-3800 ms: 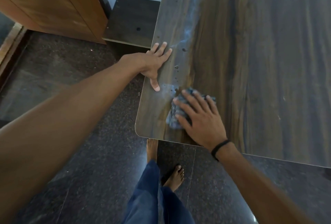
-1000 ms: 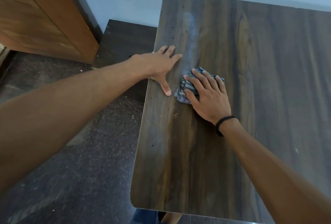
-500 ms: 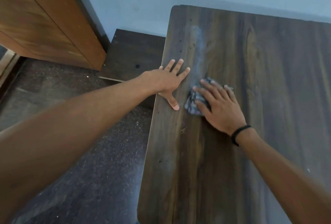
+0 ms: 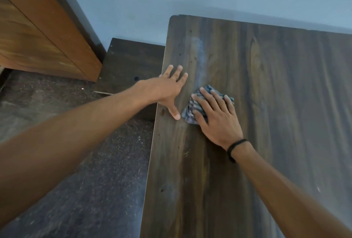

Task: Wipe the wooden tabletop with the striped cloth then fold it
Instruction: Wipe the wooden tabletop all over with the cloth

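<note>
The left hand [image 4: 165, 90] lies flat at the left edge of the tabletop [image 4: 285, 114], fingers spread, holding nothing. Just right of its thumb sits the bunched cloth [image 4: 187, 112], pressed to the wood under the straight fingers of the right hand [image 4: 217, 119]. A pale smear [image 4: 199, 58] runs from the cloth toward the far edge along the grain, so the next stroke likely pushes straight away.

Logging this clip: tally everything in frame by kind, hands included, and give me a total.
hands: 2, the left hand flat on the table edge, the right hand pressing the cloth
striped cloth: 1
wooden tabletop: 1
black wristband: 1
dark low board beside the table: 1
brown wooden cabinet: 1
Total: 7
</note>
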